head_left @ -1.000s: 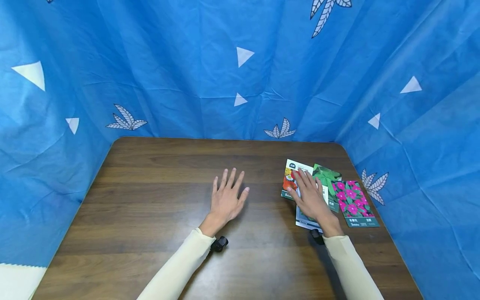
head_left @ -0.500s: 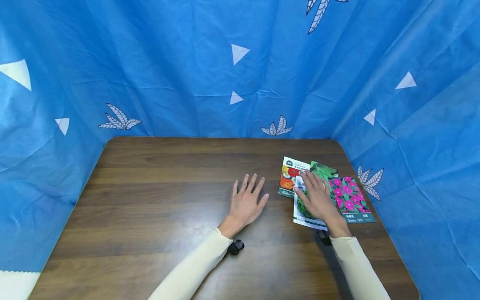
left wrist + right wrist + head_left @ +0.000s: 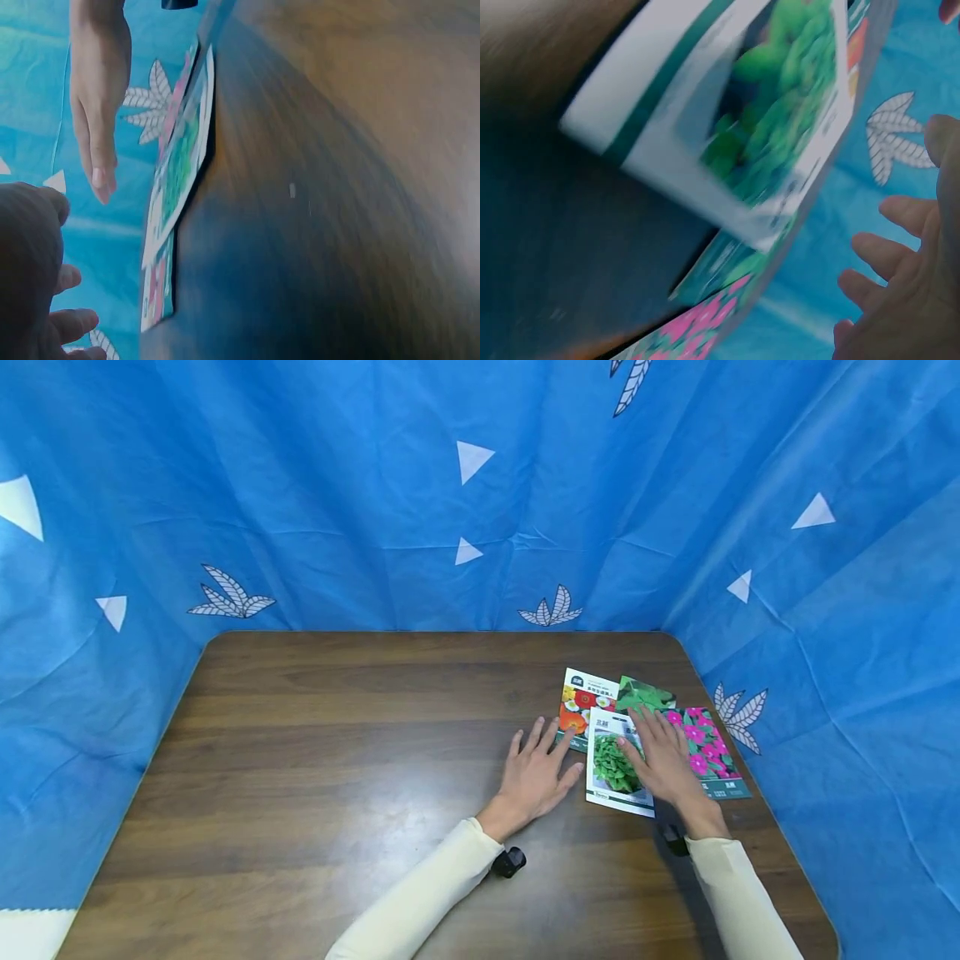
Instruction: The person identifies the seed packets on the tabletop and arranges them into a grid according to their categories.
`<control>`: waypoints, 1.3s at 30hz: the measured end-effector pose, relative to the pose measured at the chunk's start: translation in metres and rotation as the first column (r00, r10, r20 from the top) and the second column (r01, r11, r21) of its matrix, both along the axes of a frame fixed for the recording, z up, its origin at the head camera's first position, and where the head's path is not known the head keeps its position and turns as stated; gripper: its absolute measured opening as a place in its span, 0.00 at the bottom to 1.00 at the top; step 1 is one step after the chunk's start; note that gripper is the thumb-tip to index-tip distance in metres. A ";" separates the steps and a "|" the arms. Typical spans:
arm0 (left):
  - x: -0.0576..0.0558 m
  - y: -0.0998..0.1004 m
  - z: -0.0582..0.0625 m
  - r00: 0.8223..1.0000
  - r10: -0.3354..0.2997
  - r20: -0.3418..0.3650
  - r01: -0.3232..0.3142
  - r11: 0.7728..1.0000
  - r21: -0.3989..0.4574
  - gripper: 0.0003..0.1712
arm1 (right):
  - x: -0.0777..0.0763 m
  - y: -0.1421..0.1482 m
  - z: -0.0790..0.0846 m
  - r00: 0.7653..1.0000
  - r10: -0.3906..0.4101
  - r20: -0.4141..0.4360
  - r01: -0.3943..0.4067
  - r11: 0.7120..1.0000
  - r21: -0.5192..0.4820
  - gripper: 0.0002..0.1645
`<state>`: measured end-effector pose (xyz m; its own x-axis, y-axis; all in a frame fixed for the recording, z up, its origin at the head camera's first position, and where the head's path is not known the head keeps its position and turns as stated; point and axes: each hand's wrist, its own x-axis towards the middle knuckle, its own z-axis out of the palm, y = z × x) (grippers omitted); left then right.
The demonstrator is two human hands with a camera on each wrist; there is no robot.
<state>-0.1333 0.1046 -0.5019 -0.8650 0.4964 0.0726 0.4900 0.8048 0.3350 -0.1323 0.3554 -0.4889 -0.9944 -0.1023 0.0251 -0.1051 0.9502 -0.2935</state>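
Several flat seed packets overlap at the right of the table in the head view. On top is a white packet with leafy greens [image 3: 611, 768]; under it show an orange-flower packet [image 3: 588, 689], a green-leaf packet [image 3: 645, 695] and a pink-flower packet [image 3: 712, 752]. My right hand [image 3: 670, 768], fingers spread, is over the stack and covers parts of several packets. Both wrist views show it raised above them, holding nothing. Just left of the stack is my left hand [image 3: 532, 783], fingers extended, its fingertips overlapping the orange-flower packet in the head view.
A brown wooden table [image 3: 315, 760] carries the packets close to its right edge. Blue patterned cloth [image 3: 337, 485] hangs behind it and along both sides. A small black device [image 3: 510, 862] is at the left wrist.
My left hand has moved right, up to the packets. My right hand has shifted right across the stack, uncovering most of the leafy-greens packet. The head view has shifted slightly.
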 end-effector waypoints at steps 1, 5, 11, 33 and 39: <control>0.001 0.004 0.000 1.000 -0.008 0.003 0.008 1.000 0.008 0.33 | 0.001 0.003 -0.001 1.000 -0.003 0.004 0.003 1.000 -0.011 0.39; 0.006 0.017 -0.002 0.999 -0.039 0.007 0.039 0.999 0.013 0.34 | 0.007 0.018 -0.003 1.000 -0.015 0.009 0.016 0.999 -0.044 0.37; 0.010 0.038 -0.002 0.996 -0.088 -0.025 0.088 0.996 -0.010 0.34 | 0.012 0.041 -0.005 1.000 -0.027 -0.009 0.027 0.997 -0.073 0.35; 0.026 0.089 -0.016 0.948 -0.281 -0.151 0.258 0.954 -0.154 0.29 | 0.021 0.091 -0.021 0.999 -0.019 -0.028 0.018 1.000 -0.011 0.30; 0.028 0.094 -0.023 0.944 -0.298 -0.142 0.264 0.940 -0.217 0.29 | 0.022 0.091 -0.027 1.000 -0.010 0.022 0.011 0.999 -0.031 0.30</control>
<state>-0.1051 0.1985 -0.5252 -0.6709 0.7366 0.0854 0.7415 0.6663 0.0790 -0.1105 0.4464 -0.5162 -0.9958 -0.0914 0.0059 -0.0883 0.9414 -0.3255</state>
